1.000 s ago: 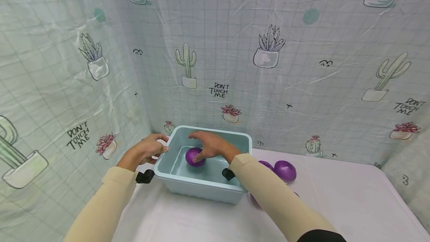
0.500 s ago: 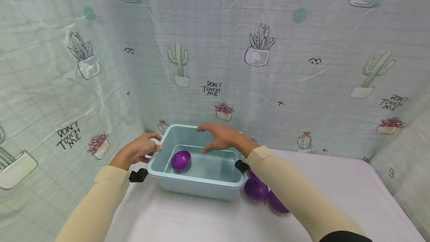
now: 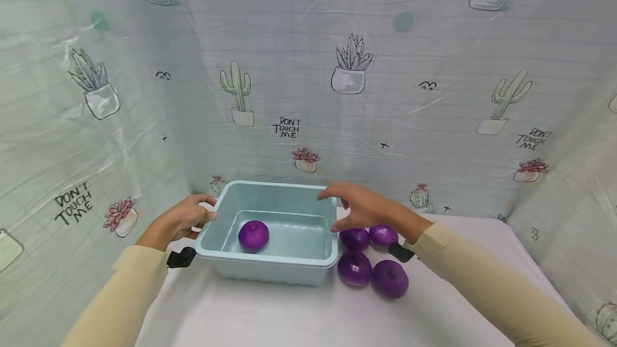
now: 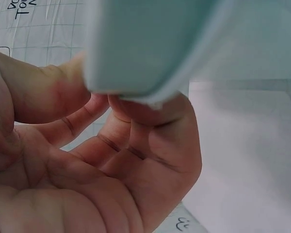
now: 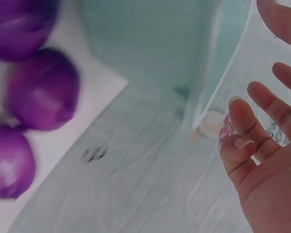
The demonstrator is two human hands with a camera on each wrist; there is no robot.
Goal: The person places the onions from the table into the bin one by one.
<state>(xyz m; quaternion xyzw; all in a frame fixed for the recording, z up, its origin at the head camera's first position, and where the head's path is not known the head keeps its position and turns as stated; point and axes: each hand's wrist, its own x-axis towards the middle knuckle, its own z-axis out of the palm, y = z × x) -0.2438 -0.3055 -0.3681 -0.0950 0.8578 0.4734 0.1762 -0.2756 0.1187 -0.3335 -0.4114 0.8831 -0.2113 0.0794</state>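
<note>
A pale blue plastic bin (image 3: 299,237) stands on the table, with one purple onion (image 3: 253,235) lying in its left half. At the bin's left end my left hand (image 3: 185,216) grips the rim. The left wrist view shows the thumb and curled fingers of that hand (image 4: 87,170) pinching the bin's edge (image 4: 131,58). My right hand (image 3: 359,205) is by the right rim, holding nothing, thumb and fingers spread apart. Below it, several purple onions (image 3: 354,269) sit together beside the bin. In the right wrist view, the spread hand (image 5: 271,160) is apart from the onions (image 5: 43,90).
A white cloth (image 3: 241,315) covers the table. A cactus-printed curtain (image 3: 308,68) hangs behind and along the sides, close to the bin's back. The table's right edge (image 3: 535,272) slopes toward the front.
My right hand has risen away from the onion in the bin and moved right, over the right rim. The onion stays in the bin. My left hand keeps its grip; the head view has turned right.
</note>
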